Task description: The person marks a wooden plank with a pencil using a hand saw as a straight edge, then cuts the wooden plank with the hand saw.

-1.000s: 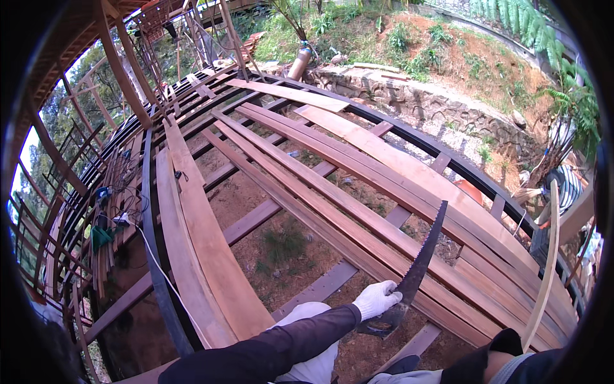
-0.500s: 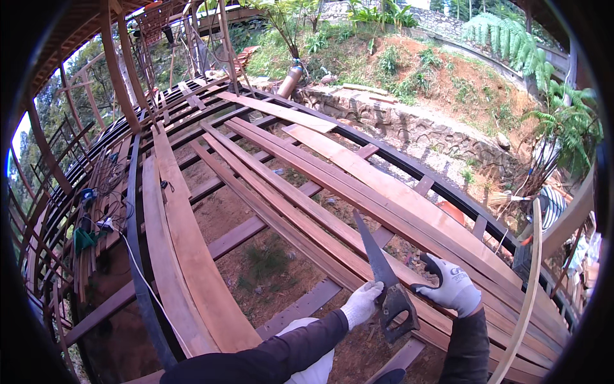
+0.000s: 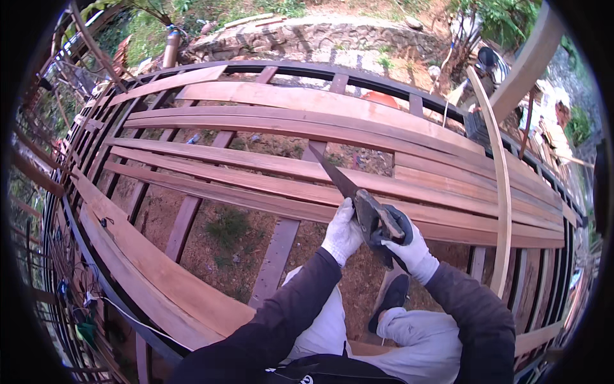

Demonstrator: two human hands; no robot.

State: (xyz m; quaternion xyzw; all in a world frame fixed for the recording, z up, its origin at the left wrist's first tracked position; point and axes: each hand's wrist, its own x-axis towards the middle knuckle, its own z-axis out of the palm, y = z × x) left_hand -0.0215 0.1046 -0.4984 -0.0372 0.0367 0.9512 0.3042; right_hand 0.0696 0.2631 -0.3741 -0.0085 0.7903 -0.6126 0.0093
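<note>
A handsaw [image 3: 338, 177] is held up in front of me, its dark blade slanting to the far left and its worn handle toward me. My right hand [image 3: 414, 251], in a white glove with dark fingers, is closed around the handle. My left hand [image 3: 343, 235], gloved too, is closed on the saw where the blade meets the handle; its fingertips are partly hidden. Beneath and beyond the saw lie long reddish-brown planks [image 3: 275, 168], side by side across the joists. A narrow pale strip of wood [image 3: 501, 192] crosses over them at the right.
Two wide boards [image 3: 166, 281] lie at the left beside a dark metal beam [image 3: 121, 281] with a white cable. Between the joists [image 3: 275, 262] there are open gaps down to bare soil. A slanted post [image 3: 527, 57] stands at the far right, and a stone wall [image 3: 320, 40] runs behind.
My right hand, open and apart before, has closed around the saw's handle. The saw has moved up and left in view with my left hand. My view has turned to the right and downward.
</note>
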